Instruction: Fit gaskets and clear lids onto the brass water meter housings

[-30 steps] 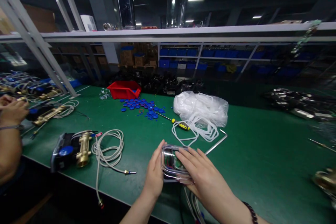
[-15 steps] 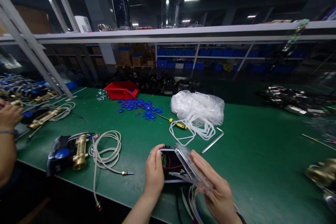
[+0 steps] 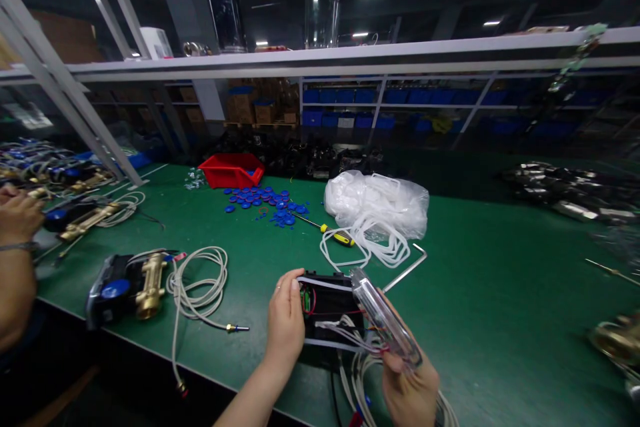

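Note:
My left hand (image 3: 284, 317) grips the left side of a black housing (image 3: 330, 310) that rests on the green bench near its front edge. Red and white wires show inside it. My right hand (image 3: 410, 392) holds a clear plastic cover (image 3: 385, 319), tilted up and swung away to the right of the housing, with wires still running between the two. White cables (image 3: 360, 383) trail from the housing toward me.
A brass-and-black meter (image 3: 131, 280) with a coiled grey cable (image 3: 197, 287) lies to the left. Behind are a yellow-handled screwdriver (image 3: 334, 234), a bag of white rings (image 3: 377, 203), a hex key (image 3: 407, 267), blue caps (image 3: 265, 201), a red bin (image 3: 231, 169). Another person's arm (image 3: 15, 267) works at far left.
The clear cover, first pressed flat on the housing under my right hand, has been lifted off and swung right. The housing's wired inside now shows. My left hand stays on the housing.

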The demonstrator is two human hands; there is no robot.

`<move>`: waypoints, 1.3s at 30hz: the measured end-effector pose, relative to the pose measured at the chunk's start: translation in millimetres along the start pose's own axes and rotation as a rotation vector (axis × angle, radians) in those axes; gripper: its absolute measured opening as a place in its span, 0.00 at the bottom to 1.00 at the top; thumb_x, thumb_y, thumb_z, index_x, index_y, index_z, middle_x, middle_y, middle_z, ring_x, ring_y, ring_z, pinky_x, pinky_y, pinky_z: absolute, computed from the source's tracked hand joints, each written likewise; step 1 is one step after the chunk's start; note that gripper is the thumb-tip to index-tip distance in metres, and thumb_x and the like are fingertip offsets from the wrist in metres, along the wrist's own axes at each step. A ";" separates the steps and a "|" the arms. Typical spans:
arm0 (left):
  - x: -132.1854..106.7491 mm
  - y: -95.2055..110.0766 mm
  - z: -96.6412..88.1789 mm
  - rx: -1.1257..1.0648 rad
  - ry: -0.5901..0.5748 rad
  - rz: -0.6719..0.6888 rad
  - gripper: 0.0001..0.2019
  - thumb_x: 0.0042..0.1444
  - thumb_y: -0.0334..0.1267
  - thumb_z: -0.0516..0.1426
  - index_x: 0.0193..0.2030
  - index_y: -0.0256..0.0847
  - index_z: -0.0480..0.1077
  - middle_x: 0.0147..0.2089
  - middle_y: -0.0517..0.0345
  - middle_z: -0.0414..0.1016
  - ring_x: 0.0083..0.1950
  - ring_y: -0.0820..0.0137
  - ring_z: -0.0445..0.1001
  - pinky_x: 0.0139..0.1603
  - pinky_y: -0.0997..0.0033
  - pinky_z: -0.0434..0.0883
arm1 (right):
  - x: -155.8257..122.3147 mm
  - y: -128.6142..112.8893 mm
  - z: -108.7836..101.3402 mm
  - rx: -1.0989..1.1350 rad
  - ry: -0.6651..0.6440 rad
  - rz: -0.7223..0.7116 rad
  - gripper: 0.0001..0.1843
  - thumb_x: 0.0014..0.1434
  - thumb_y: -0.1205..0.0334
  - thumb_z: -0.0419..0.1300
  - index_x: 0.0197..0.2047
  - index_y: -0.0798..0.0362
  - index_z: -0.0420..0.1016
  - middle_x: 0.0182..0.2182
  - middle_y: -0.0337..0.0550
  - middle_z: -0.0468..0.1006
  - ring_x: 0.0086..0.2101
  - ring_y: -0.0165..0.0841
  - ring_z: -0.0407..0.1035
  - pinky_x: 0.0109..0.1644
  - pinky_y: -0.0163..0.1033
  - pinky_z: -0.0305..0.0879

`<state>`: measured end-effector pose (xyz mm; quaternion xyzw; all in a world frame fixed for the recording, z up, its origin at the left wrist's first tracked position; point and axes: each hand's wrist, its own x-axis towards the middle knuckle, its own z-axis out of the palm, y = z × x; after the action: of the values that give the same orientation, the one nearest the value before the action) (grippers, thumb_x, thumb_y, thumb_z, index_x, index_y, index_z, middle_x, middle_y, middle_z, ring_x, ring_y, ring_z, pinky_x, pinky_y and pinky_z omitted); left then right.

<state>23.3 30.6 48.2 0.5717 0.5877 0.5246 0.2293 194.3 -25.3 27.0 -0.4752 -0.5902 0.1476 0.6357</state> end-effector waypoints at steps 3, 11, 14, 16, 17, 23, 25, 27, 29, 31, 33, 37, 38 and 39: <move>2.3 18.3 1.0 0.159 -0.089 0.274 0.17 0.60 0.33 0.47 0.52 0.39 0.70 0.55 0.46 0.71 0.58 0.60 0.67 0.59 0.52 0.63 | 7.6 0.3 -7.2 -0.065 -0.157 -0.101 0.29 0.64 0.44 0.49 0.62 0.50 0.62 0.55 0.49 0.70 0.52 0.42 0.67 0.54 0.44 0.68; 7.1 40.0 22.2 0.308 -0.361 0.511 0.11 0.57 0.30 0.53 0.38 0.43 0.77 0.38 0.54 0.79 0.40 0.64 0.75 0.43 0.63 0.70 | 10.4 0.1 -15.4 -0.187 -0.280 -0.400 0.26 0.66 0.64 0.50 0.66 0.53 0.55 0.58 0.51 0.66 0.57 0.43 0.60 0.56 0.48 0.66; 5.9 35.7 24.3 0.345 -0.347 0.518 0.10 0.57 0.31 0.54 0.34 0.45 0.77 0.36 0.56 0.79 0.38 0.65 0.75 0.41 0.65 0.69 | 7.6 1.2 -17.2 -0.186 -0.285 -0.510 0.25 0.67 0.65 0.47 0.66 0.54 0.54 0.57 0.53 0.67 0.58 0.47 0.58 0.54 0.53 0.68; 5.7 33.0 25.3 0.370 -0.343 0.538 0.10 0.58 0.33 0.54 0.33 0.45 0.77 0.35 0.56 0.79 0.37 0.65 0.75 0.39 0.65 0.68 | 7.0 0.3 -18.3 -0.201 -0.279 -0.574 0.24 0.67 0.66 0.46 0.66 0.55 0.54 0.55 0.54 0.69 0.58 0.47 0.57 0.52 0.53 0.70; 5.8 31.8 26.0 0.380 -0.339 0.551 0.10 0.59 0.34 0.54 0.33 0.45 0.77 0.35 0.56 0.79 0.37 0.65 0.75 0.39 0.66 0.67 | 7.2 -0.6 -18.9 -0.212 -0.278 -0.596 0.24 0.67 0.67 0.45 0.66 0.55 0.54 0.54 0.54 0.71 0.58 0.47 0.57 0.51 0.52 0.71; 3.6 30.0 28.6 0.411 -0.297 0.627 0.15 0.62 0.37 0.50 0.32 0.43 0.77 0.34 0.55 0.79 0.36 0.66 0.74 0.38 0.66 0.66 | 11.9 -3.5 -25.2 -0.247 -0.339 -0.721 0.24 0.67 0.70 0.44 0.66 0.55 0.53 0.48 0.50 0.76 0.59 0.44 0.56 0.51 0.48 0.71; 0.9 31.5 28.4 0.416 -0.281 0.636 0.16 0.62 0.36 0.49 0.31 0.43 0.77 0.34 0.55 0.79 0.36 0.67 0.74 0.39 0.66 0.66 | 13.3 -4.0 -27.7 -0.236 -0.383 -0.745 0.25 0.67 0.71 0.44 0.66 0.55 0.53 0.49 0.49 0.75 0.59 0.44 0.55 0.53 0.50 0.69; -1.0 33.4 28.9 0.420 -0.266 0.633 0.15 0.62 0.36 0.49 0.31 0.43 0.77 0.34 0.55 0.79 0.36 0.67 0.74 0.39 0.66 0.65 | 14.9 -6.7 -29.7 -0.227 -0.414 -0.762 0.25 0.66 0.72 0.45 0.66 0.56 0.54 0.50 0.48 0.74 0.59 0.44 0.54 0.55 0.51 0.67; -0.2 35.5 31.0 0.423 -0.243 0.613 0.14 0.61 0.35 0.50 0.31 0.43 0.77 0.34 0.55 0.79 0.36 0.67 0.73 0.40 0.65 0.65 | 17.0 -13.1 -31.3 -0.230 -0.438 -0.804 0.23 0.65 0.71 0.47 0.63 0.54 0.60 0.50 0.45 0.74 0.59 0.42 0.54 0.58 0.50 0.64; 3.9 37.5 34.6 0.424 -0.212 0.578 0.12 0.60 0.33 0.51 0.32 0.41 0.76 0.35 0.53 0.78 0.37 0.66 0.73 0.41 0.64 0.65 | 19.0 -22.2 -32.7 -0.218 -0.478 -0.915 0.18 0.65 0.69 0.49 0.57 0.49 0.68 0.51 0.36 0.74 0.60 0.38 0.52 0.62 0.50 0.57; 9.4 39.2 38.3 0.424 -0.191 0.545 0.11 0.59 0.32 0.52 0.33 0.40 0.76 0.36 0.52 0.78 0.38 0.64 0.72 0.42 0.62 0.65 | 20.3 -30.9 -34.1 -0.220 -0.541 -1.008 0.15 0.65 0.66 0.52 0.52 0.45 0.72 0.51 0.29 0.72 0.61 0.37 0.48 0.65 0.50 0.48; 13.4 40.8 39.6 0.405 -0.214 0.545 0.09 0.59 0.32 0.54 0.34 0.41 0.76 0.36 0.55 0.78 0.38 0.66 0.72 0.42 0.63 0.67 | 16.4 -33.0 -34.9 -0.270 -0.592 -0.955 0.15 0.66 0.64 0.53 0.54 0.46 0.70 0.51 0.30 0.73 0.62 0.36 0.47 0.65 0.49 0.47; 12.5 40.7 37.7 0.399 -0.220 0.553 0.09 0.59 0.32 0.55 0.34 0.42 0.76 0.37 0.55 0.78 0.39 0.66 0.72 0.42 0.63 0.68 | 13.9 -29.2 -34.6 -0.275 -0.594 -0.930 0.16 0.66 0.63 0.52 0.55 0.44 0.69 0.51 0.30 0.73 0.62 0.35 0.47 0.65 0.46 0.49; 11.3 40.3 34.6 0.393 -0.223 0.561 0.08 0.59 0.32 0.55 0.36 0.43 0.76 0.38 0.55 0.78 0.40 0.66 0.73 0.43 0.63 0.68 | 10.9 -24.2 -34.5 -0.274 -0.585 -0.905 0.17 0.66 0.63 0.51 0.57 0.42 0.67 0.53 0.31 0.72 0.62 0.34 0.48 0.64 0.44 0.52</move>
<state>68.0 45.0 75.5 0.7977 0.4689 0.3784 0.0249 218.9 -44.2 57.6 -0.1916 -0.9012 -0.0927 0.3776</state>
